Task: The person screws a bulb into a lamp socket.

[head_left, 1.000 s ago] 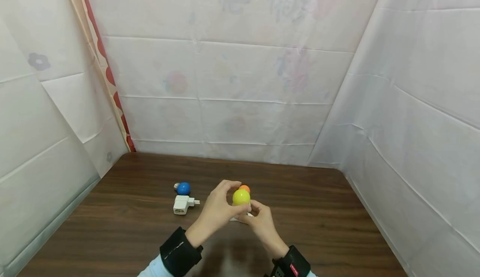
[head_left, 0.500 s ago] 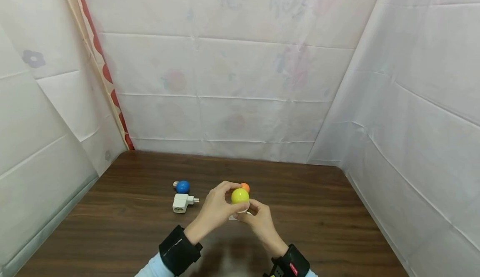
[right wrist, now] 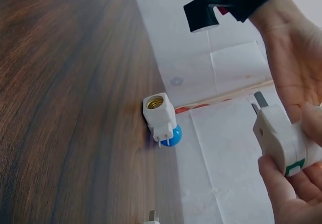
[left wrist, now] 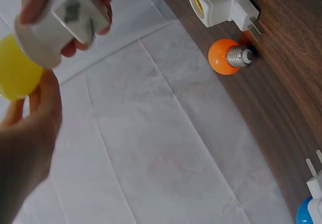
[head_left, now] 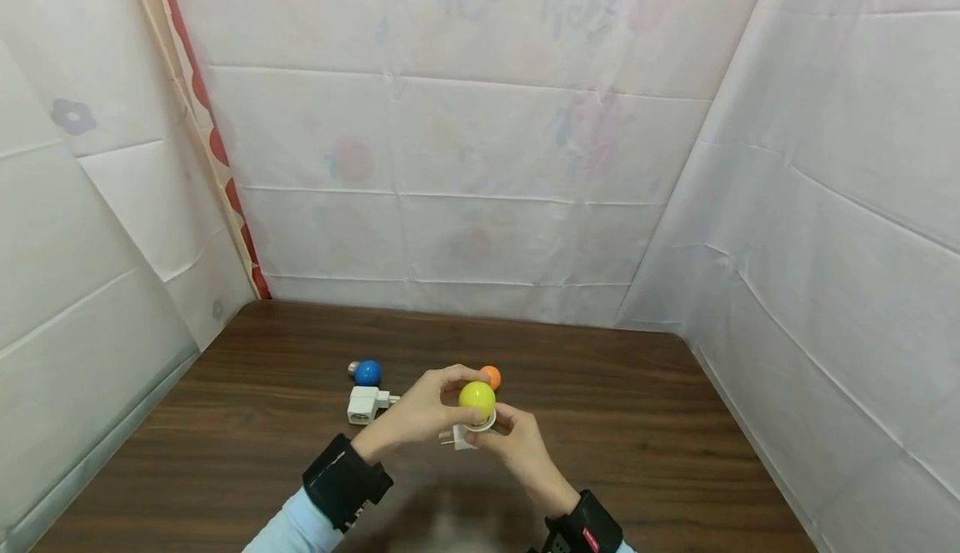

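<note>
Between the fingers and thumb of my left hand (head_left: pixel 420 410) is a yellow light bulb (head_left: pixel 477 398), its base at the mouth of a white plug-in lamp socket (right wrist: pixel 279 141). My right hand (head_left: pixel 523 446) grips that socket from the right, above the table. Two flat prongs stick out of the socket, and a green-edged switch shows on it in the right wrist view. The bulb's metal base is hidden. Just beyond the hands in the head view, an orange bulb (head_left: pixel 491 376) lies on the table; its screw base (left wrist: pixel 240 56) shows in the left wrist view.
A blue bulb (head_left: pixel 367 372) lies to the left on the brown wooden table (head_left: pixel 247 436), with a white plug-in socket (head_left: pixel 363 406) beside it. Another white socket (left wrist: pixel 214 3) stands near the orange bulb. White cloth (head_left: pixel 480 145) hangs round the table's back and sides.
My left wrist has swung left and up, turning about the yellow bulb. Bulb and socket have shifted slightly left, and the socket's prongs now show pointing left in the head view.
</note>
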Demonstrator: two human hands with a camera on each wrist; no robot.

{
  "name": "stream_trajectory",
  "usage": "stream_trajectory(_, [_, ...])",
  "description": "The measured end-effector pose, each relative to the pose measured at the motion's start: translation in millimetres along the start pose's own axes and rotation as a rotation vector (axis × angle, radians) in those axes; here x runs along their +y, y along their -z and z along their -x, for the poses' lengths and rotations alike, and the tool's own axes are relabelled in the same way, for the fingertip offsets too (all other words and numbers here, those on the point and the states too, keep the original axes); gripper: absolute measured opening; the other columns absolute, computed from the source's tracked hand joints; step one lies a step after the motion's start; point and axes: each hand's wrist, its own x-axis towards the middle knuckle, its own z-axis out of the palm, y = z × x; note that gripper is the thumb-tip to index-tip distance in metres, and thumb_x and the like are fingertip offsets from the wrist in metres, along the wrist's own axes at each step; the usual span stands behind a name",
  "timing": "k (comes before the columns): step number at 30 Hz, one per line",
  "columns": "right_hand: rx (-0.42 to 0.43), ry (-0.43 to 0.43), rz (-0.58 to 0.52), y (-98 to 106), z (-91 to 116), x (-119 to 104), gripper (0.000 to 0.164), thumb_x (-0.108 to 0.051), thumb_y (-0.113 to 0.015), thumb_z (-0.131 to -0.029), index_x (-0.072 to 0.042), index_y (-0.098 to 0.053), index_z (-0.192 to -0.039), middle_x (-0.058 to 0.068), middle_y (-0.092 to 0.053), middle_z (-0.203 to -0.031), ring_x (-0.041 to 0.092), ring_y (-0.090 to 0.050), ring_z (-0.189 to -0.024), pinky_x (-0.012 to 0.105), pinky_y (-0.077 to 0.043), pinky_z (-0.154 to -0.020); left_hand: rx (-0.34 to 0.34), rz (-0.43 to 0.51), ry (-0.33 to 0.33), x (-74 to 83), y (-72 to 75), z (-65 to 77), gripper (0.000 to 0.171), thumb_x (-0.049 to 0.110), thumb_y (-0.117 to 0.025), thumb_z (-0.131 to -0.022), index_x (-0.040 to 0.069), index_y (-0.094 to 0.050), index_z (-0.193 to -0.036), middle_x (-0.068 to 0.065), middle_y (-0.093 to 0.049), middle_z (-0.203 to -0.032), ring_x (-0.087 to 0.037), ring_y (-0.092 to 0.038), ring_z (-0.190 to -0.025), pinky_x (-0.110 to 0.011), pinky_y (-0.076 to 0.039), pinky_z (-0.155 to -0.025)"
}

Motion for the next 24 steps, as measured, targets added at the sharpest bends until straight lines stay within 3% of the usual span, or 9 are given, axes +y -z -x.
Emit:
stream_trajectory(5, [-0.041,-0.010,-0.005,0,-2,5,0.042,-0.020,-0.072,-0.079,-0.006,-0.060,-0.117,0.009,-0.064,-0.113,0.017,-0.061,-0.102,0.028,-0.051,-0.081,-0.145,0.123,-0.030,-1.8,8.1,1.0,0.042,0.006,-0.058,-0.086,0.010,-0.051,-0.127,-0.012,-0.048,-0.130,-0.020,-0.053,-0.100,-0.028,-0.048,-0.083])
stream_trajectory(11, [-0.037,0.015,0.004,-2,-2,4,0.042,-0.020,-0.073,-0.078,-0.007,-0.061,-0.116,0.008,-0.063,-0.114,0.017,-0.060,-0.105,0.025,-0.051,-0.081,-0.190,0.175,-0.087,-1.6,9.0,0.4,0.044,0.003,-0.056,-0.086,-0.002,-0.046,-0.129,-0.021,-0.044,-0.131,-0.019,-0.050,-0.098,-0.024,-0.047,-0.083])
stream_trajectory(19, [-0.010,0.013,-0.006,-1,-3,4,0.043,-0.021,-0.074,-0.076,-0.007,-0.061,-0.115,0.007,-0.065,-0.111,0.015,-0.062,-0.099,0.025,-0.052,-0.079,-0.137,0.127,-0.137,-3.1,5.7,0.0,0.050,0.005,-0.060,-0.085,0.000,-0.045,-0.132,-0.021,-0.046,-0.133,-0.023,-0.054,-0.105,-0.023,-0.048,-0.085])
stream_trajectory(24, [0.010,0.006,-0.005,-1,-5,6,0.042,-0.022,-0.074,-0.077,-0.007,-0.062,-0.114,0.006,-0.065,-0.109,0.014,-0.062,-0.097,0.027,-0.051,-0.079,0.030,0.012,-0.105,-2.2,-1.6,3.3,0.052,0.017,-0.067,-0.083,0.010,-0.048,-0.131,-0.012,-0.050,-0.129,-0.026,-0.053,-0.110,-0.025,-0.049,-0.084])
